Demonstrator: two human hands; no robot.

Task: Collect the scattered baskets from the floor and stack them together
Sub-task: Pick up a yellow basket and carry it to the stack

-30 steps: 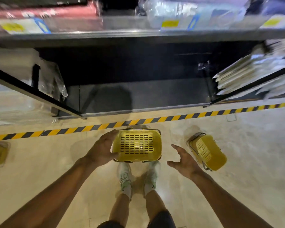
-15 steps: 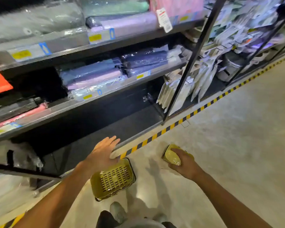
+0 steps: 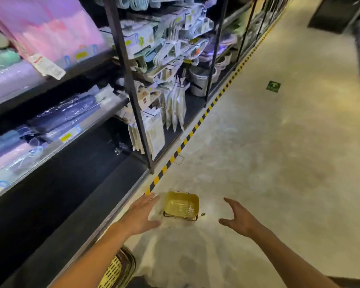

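A yellow plastic basket (image 3: 181, 205) sits upright on the pale floor just past my hands, its dark handles folded down. My left hand (image 3: 142, 213) hovers to its left with fingers spread, not touching it. My right hand (image 3: 238, 218) is held open to its right, a clear gap away. A second yellow basket (image 3: 115, 271) with slotted sides lies under my left forearm at the bottom edge, partly hidden by the arm.
Store shelving (image 3: 131, 96) runs along the left, packed with wrapped textiles, hangers and packets. A yellow-black striped tape line (image 3: 187, 138) marks its base. The aisle floor (image 3: 279, 152) stretches ahead, with a green sticker (image 3: 273, 86) on it.
The view has swung up and right along the aisle. My right hand has let go of the small basket, which now stands upright on the floor. The slotted basket has dropped to the bottom edge.
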